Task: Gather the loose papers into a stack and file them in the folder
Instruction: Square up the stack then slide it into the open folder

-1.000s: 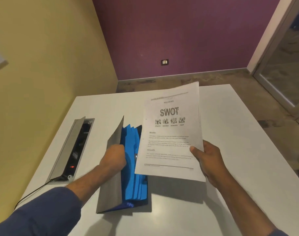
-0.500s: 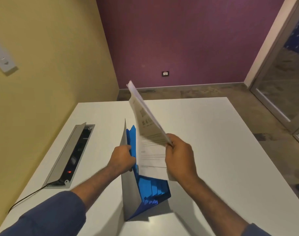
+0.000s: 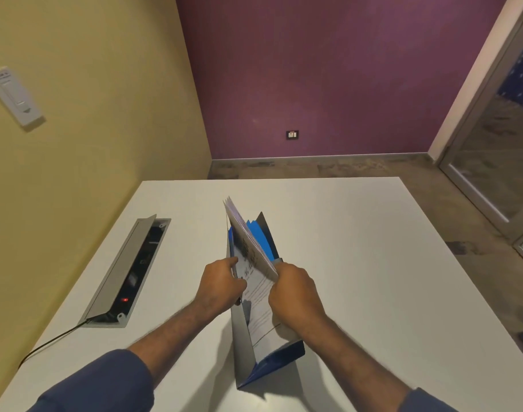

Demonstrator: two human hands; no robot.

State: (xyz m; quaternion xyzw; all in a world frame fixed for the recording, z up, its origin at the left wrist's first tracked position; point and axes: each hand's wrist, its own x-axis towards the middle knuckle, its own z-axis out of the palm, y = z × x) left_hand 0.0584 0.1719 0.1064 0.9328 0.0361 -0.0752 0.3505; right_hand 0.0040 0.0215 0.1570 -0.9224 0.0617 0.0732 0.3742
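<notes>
A grey expanding folder (image 3: pixel 241 346) with blue inner dividers stands on its spine on the white table (image 3: pixel 358 248), its mouth spread upward. The stack of printed papers (image 3: pixel 255 281) is tilted on edge with its lower part down inside the folder. My left hand (image 3: pixel 221 285) grips the folder's grey left cover near its top edge and touches the papers. My right hand (image 3: pixel 293 292) pinches the papers' right edge just above the folder. The bottom of the stack is hidden by the folder walls.
An open cable box (image 3: pixel 129 272) with a raised grey lid and a red light is set into the table at the left, with a black cable running off the near edge. A yellow wall borders the table's left side.
The papers have turned from facing me to edge-on and have gone down into the folder. The folder now stands more upright, and both hands have come closer together.
</notes>
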